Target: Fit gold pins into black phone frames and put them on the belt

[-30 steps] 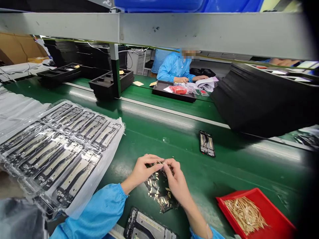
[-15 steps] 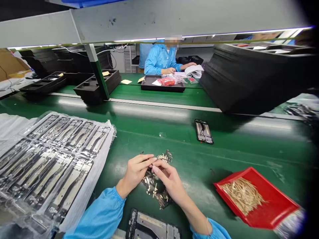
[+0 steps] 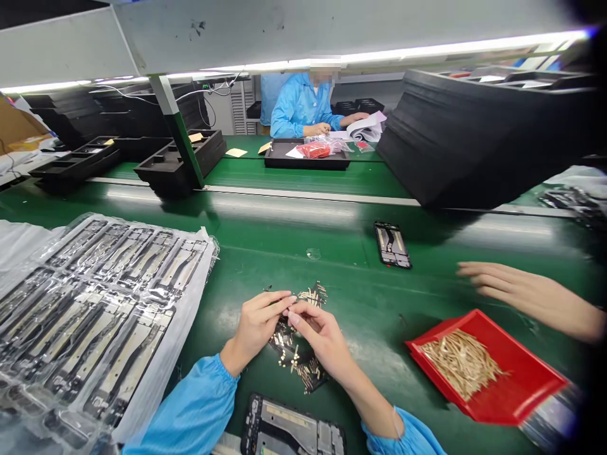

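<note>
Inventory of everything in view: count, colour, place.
Bench: 1, green, throughout
Small parts: many, gold and black, under hands
Loose phone frames: 2, dark, front and right
Packed phone frames: about ten, dark, left
Tray: 1, red, right
Strips: many, tan, in red tray
Black trays: several, black, far side
Packet: 1, red, in black tray
Papers: several, mostly white, back
Slips: several, yellow, back left
Beam: 1, grey, top
Co-worker: 1, blue clothing, back
Another person's hand: 1, bare, right
Left hand: 1, bare, over parts
Right hand: 1, bare, over parts

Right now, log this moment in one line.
left hand, right hand: close together over small parts | grip: contents unclear | other person's hand: near red tray
</note>
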### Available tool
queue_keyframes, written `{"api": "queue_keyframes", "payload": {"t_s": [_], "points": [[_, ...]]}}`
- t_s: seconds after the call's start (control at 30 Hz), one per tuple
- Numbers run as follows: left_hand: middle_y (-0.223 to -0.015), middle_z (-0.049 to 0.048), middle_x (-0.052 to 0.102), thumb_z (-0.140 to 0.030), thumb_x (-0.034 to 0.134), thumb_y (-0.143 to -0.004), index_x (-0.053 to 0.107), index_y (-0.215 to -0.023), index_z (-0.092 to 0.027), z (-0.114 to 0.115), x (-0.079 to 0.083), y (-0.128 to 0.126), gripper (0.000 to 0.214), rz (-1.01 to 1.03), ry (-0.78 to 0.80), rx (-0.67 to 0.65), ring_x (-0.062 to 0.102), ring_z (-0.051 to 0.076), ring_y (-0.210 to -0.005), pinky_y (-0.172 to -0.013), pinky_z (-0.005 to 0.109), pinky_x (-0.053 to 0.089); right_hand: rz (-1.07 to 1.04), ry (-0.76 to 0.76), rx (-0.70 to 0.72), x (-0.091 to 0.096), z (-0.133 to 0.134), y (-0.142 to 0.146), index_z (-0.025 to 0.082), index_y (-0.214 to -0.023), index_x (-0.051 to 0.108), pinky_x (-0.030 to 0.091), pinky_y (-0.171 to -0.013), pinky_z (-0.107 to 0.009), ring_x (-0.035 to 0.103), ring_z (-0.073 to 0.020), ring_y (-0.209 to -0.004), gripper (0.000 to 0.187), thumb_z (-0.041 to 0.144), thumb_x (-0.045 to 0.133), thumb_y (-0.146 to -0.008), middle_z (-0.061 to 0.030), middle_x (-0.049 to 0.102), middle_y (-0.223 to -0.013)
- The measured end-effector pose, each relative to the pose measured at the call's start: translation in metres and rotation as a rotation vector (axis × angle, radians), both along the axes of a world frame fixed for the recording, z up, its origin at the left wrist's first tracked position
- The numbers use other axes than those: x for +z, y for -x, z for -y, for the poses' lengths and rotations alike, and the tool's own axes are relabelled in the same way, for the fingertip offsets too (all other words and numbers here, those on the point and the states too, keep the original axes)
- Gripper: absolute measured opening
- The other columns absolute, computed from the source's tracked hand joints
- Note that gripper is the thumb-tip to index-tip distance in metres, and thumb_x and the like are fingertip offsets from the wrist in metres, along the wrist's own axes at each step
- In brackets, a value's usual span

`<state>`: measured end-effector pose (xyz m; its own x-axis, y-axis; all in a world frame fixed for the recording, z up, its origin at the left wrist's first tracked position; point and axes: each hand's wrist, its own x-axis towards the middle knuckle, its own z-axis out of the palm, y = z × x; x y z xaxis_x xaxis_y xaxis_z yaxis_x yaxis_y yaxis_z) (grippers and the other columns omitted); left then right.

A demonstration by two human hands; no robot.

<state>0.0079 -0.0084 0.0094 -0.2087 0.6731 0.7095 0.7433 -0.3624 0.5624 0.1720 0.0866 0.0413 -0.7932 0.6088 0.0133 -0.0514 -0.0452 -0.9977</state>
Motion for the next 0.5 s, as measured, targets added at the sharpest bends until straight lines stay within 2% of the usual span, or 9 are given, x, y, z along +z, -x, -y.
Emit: {"api": "queue_keyframes", "payload": {"t_s": [0.23, 0.4, 0.5], "points": [[-0.127, 0.009, 0.082, -0.009, 0.058, -0.108, 0.078, -0.136, -0.027, 0.0, -0.001, 0.001, 0.039, 0.042, 0.023, -0.02, 0.08, 0.02, -0.11, -0.097, 0.035, 0.067, 0.006, -0.03, -0.012, 0.004, -0.001, 0.002, 0.02, -0.088, 0.075, 0.049, -0.075, -0.029, 0.058, -0.0169, -0.076, 0.04, 0.058, 0.072, -0.099, -0.0019, 0.068, -0.082], [-0.126, 0.0086, 0.082, -0.014, 0.057, -0.108, 0.08, -0.133, -0.027, 0.001, -0.001, -0.001, 0.036, 0.145, 0.087, -0.066, 0.081, 0.022, -0.111, -0.098, 0.037, 0.067, 0.02, -0.098, -0.042, 0.0, -0.001, 0.001, 0.02, -0.089, 0.073, 0.05, -0.073, -0.029, 0.059, -0.0169, -0.075, 0.04, 0.058, 0.069, -0.101, -0.0021, 0.068, -0.082], [-0.129, 0.0109, 0.081, -0.019, 0.058, -0.108, 0.073, -0.144, -0.025, 0.002, 0.007, -0.009, 0.039, 0.218, 0.175, -0.142, 0.082, 0.024, -0.112, -0.1, 0.037, 0.067, 0.031, -0.171, -0.076, -0.005, -0.005, 0.001, 0.021, -0.091, 0.07, 0.051, -0.071, -0.029, 0.06, -0.0179, -0.075, 0.038, 0.055, 0.063, -0.104, -0.0023, 0.068, -0.083]]}}
